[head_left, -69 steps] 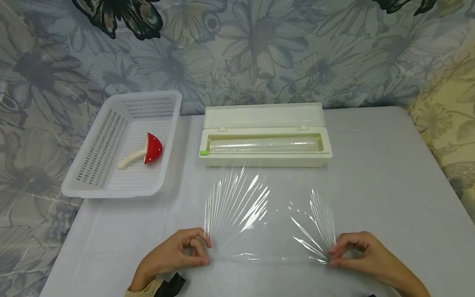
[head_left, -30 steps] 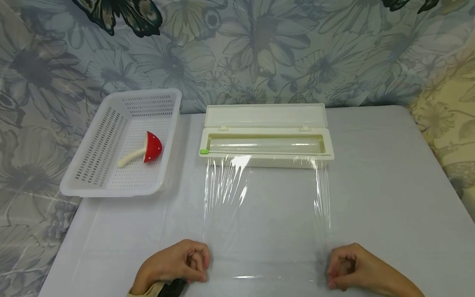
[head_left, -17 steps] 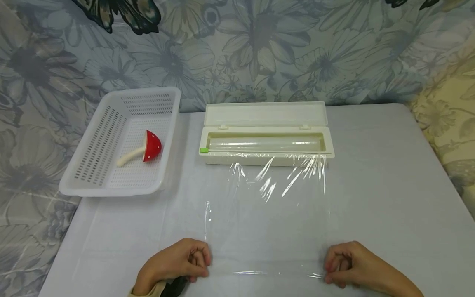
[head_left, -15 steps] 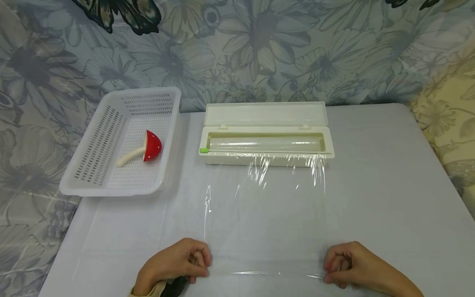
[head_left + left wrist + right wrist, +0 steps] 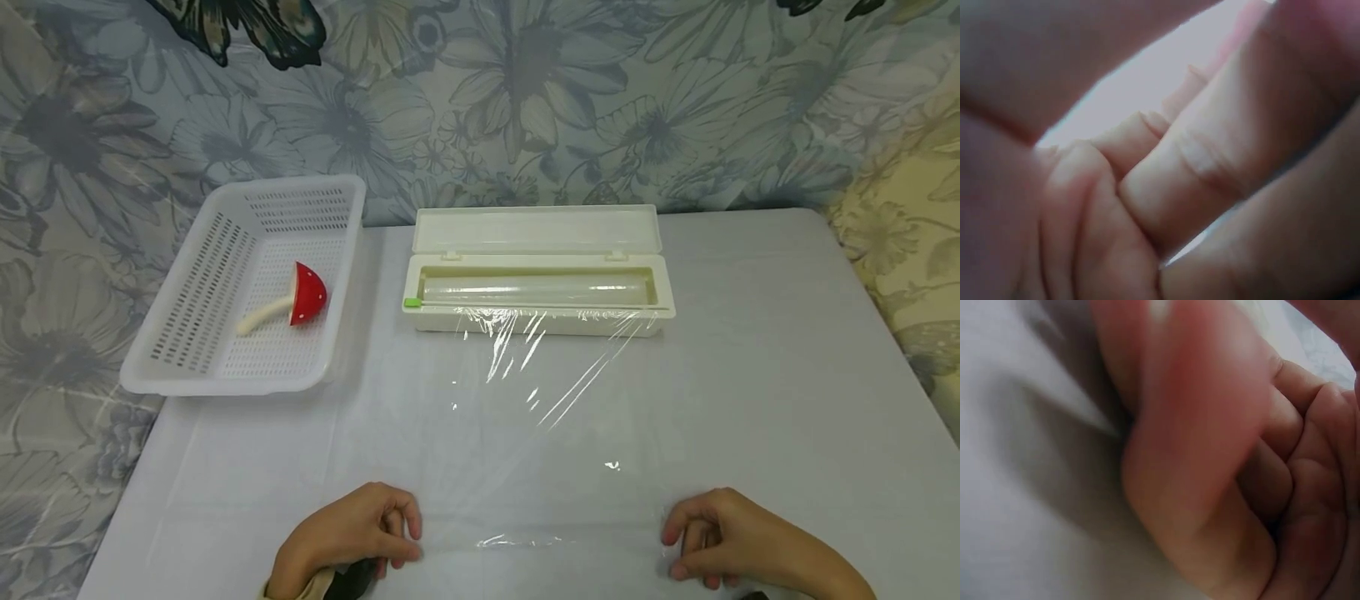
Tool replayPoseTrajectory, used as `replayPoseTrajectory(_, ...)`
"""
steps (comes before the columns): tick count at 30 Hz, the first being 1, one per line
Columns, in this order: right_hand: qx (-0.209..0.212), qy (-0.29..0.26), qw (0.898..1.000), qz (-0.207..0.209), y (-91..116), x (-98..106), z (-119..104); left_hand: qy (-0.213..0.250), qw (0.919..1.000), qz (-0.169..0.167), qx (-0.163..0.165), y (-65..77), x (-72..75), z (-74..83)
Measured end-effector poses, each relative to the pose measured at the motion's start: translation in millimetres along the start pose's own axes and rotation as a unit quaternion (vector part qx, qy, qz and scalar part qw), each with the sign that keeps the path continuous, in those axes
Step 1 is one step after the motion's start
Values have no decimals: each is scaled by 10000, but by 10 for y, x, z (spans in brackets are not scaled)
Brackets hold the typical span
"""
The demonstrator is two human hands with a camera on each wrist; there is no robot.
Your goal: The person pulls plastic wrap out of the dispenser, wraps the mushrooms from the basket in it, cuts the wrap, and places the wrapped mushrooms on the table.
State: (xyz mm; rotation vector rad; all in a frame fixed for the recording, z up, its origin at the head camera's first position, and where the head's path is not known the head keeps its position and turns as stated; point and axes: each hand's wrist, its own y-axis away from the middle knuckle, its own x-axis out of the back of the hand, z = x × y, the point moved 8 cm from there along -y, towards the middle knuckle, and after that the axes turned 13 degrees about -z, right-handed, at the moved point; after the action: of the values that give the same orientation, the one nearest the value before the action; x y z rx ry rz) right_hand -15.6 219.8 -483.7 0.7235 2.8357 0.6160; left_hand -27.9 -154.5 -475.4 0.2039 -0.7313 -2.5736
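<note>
One clear film [image 5: 540,433] lies slack, I judge, because the left hand [image 5: 352,532] and right hand [image 5: 738,537] beside it have curved, empty fingers [image 5: 408,510].

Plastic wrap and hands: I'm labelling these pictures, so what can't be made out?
Head view: the plastic wrap is too clear to trace its side edges.
Head view: whether the left hand or right hand pinches it; wrap barely shows there.
Left wrist view: any wrap; blurred fingers crowd the frame.
Right wrist view: any contact; a blurred finger obscures it.
</note>
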Motion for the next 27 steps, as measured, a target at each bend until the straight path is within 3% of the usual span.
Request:
replayPoseTrajectory(4, 254, 359, 9990, 107, 50, 86, -57, -365, 9989, 222, 168, 42, 25, 4)
replayPoseTrajectory(7, 264, 808, 9955, 427, 97, 208, -103, -613, 9972, 366, 224, 91, 75, 20)
replayPoseTrajectory(10, 267, 1511, 9828, 1031, 139, 374, -193, -689, 9956, 575, 267, 144, 172, 32)
replayPoseTrajectory(14, 307, 2103, 9602, 1811, 146, 568, -346, -933, 9888, 1137, 268, 178, 365, 59)
replayPoseTrajectory(20, 272, 2211, 9419, 2513, 83, 778, -503, -1350, 9691, 2048, 257, 137, 621, 140)
replayPoseTrajectory(27, 229, 2196, 9254, 3080, 21, 1000, -611, -1464, 9570, 2502, -87, 53, 814, 308)
